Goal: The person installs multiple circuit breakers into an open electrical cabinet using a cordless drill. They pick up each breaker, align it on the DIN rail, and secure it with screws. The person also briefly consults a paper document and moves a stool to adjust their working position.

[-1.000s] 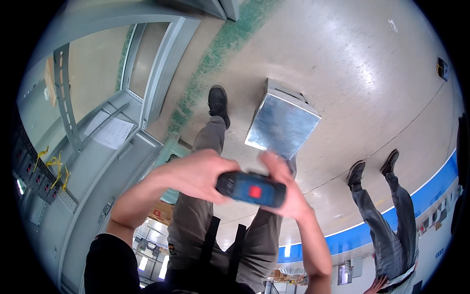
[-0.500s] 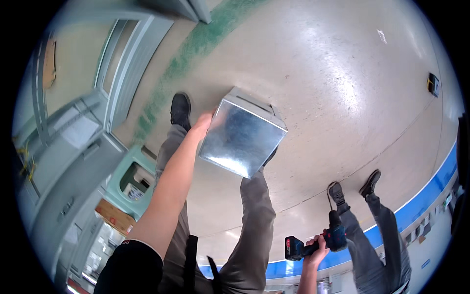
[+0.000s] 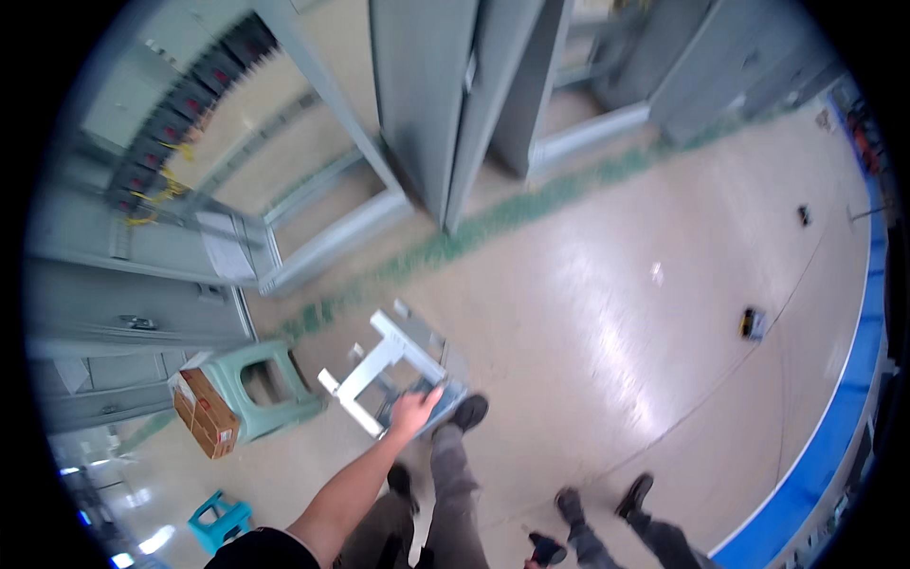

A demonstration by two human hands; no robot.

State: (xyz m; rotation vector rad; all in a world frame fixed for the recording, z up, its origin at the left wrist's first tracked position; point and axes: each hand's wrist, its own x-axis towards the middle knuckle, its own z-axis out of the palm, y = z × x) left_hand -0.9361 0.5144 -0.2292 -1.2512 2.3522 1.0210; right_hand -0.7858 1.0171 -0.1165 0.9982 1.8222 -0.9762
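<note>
My left hand (image 3: 413, 412) is closed on the edge of a metal box frame (image 3: 384, 356). Pale grey bars form its open side, and a shiny sheet panel shows partly beneath my hand. The frame is tilted, just in front of my shoes; whether it touches the floor I cannot tell. At the lower edge, my right hand (image 3: 532, 564) grips a black and blue cordless drill (image 3: 547, 548). Only a sliver of that hand is in view, and the drill is blurred.
To the left, a pale green stool (image 3: 305, 410) stands against a cardboard box (image 3: 206, 412). A small blue stool (image 3: 220, 522) is nearer me. Grey metal cabinets (image 3: 427, 85) line the far side. Another person's legs (image 3: 592, 545) are at right. A small black and yellow object (image 3: 754, 324) lies on the floor.
The view has swung, bringing more cabinets in. The metal box has turned from its shiny closed face to its open barred side. The drill has shifted down to the lower edge.
</note>
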